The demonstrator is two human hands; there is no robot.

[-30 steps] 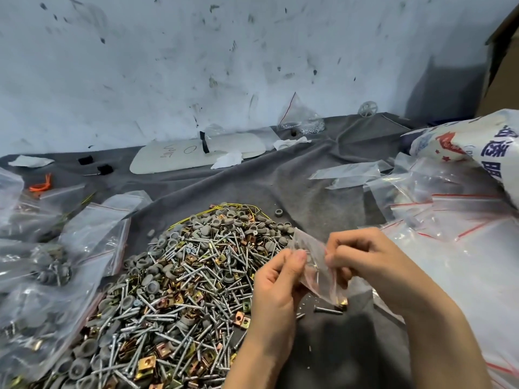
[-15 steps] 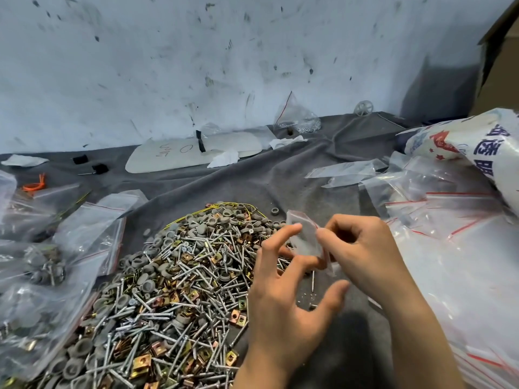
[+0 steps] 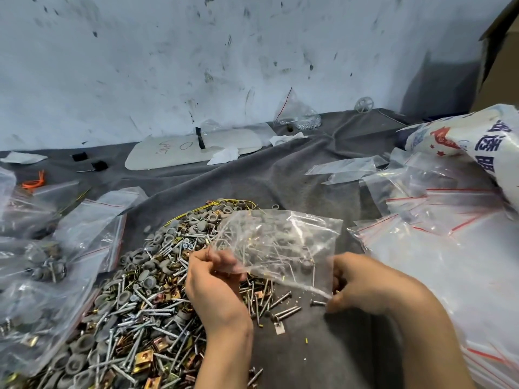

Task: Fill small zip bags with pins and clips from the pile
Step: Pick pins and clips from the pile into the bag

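Markings: white oval board (image 3: 193, 148) at rear wall, handwritten "O" plus red scrawl, illegible. White printed sack (image 3: 477, 138), R side: blue Chinese chars, red star graphic; not readable.

L hand (image 3: 216, 287): fingers (image 3: 200, 258) curled, pinching L edge of clear plastic zip bag (image 3: 280, 242). R hand (image 3: 362, 284): fingers (image 3: 341, 276) pinching bag's lower R corner.

Bag spread between both hands, above R edge of mixed pile of screws, brass clips and grey washers (image 3: 140, 304) on grey cloth (image 3: 280, 178); thin pins visible inside.

Qty: 2 hands, 1 held bag; pile items uncountable.
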